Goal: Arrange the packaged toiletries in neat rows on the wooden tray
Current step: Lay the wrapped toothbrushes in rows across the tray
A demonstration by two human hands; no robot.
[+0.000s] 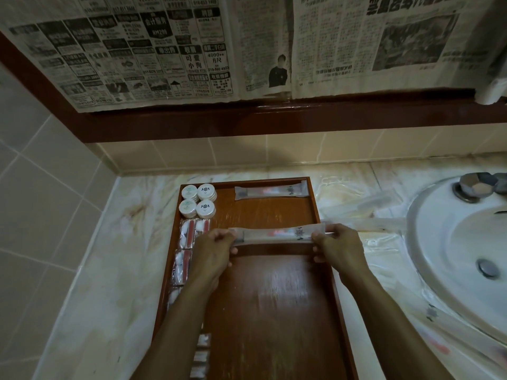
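A long wooden tray (pixel 274 297) lies on the marble counter. I hold a long packaged toothbrush kit (pixel 274 235) crosswise above the tray's middle; my left hand (pixel 212 252) pinches its left end and my right hand (pixel 338 246) pinches its right end. Another toothbrush packet (pixel 270 192) lies across the tray's far end. Several round white soap packs (pixel 198 200) are stacked in the far left corner. Small cotton packets (pixel 186 237) run in a column down the left side, partly hidden by my left arm.
More clear toothbrush packets (pixel 367 212) lie on the counter (pixel 115 256) right of the tray. A white sink (pixel 461 256) with a metal tap (pixel 474 187) fills the right side. Tiled walls stand behind and at left, newspaper (pixel 247 45) hanging above.
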